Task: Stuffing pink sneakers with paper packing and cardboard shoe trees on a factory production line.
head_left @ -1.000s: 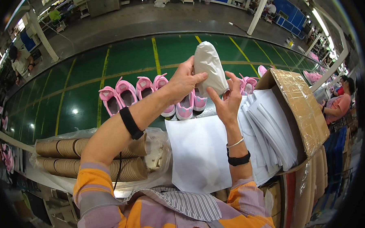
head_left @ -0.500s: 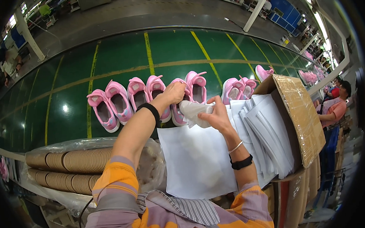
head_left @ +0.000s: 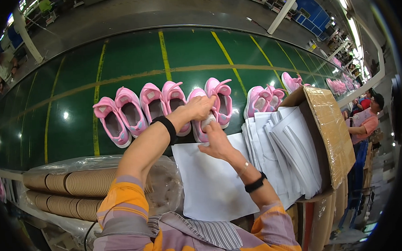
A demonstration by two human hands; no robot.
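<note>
Pink and white, the shoe [head_left: 198,133] being worked on sits on the green surface [head_left: 131,68], its long axis running almost from 12 to 6 o'clock. One rounded end points away toward 12, the other toward the wearer at 6 (the hands cover its middle, so I cannot tell which end is the toe). The left hand [head_left: 199,108] reaches over it from 7 o'clock, fingers bent down at the opening; how firmly they grip is hidden. The right hand [head_left: 219,141] comes in from 5 o'clock, part open, its fingertips at a white paper wad [head_left: 208,120] in the opening and its thumb standing away toward 9.

Just beside, at 2 o'clock, stands another pink shoe [head_left: 224,107]. Toward 9 o'clock, four more shoes [head_left: 143,122] stand in a row, the outermost pair leaning from 11 to 5. At 5 o'clock lies a white sheet [head_left: 215,185]; between 3 and 4, stacked paper [head_left: 296,152] fills a cardboard box [head_left: 338,139]. At 8 o'clock, brown ridged rolls [head_left: 89,183] lie in clear plastic [head_left: 165,183].
</note>
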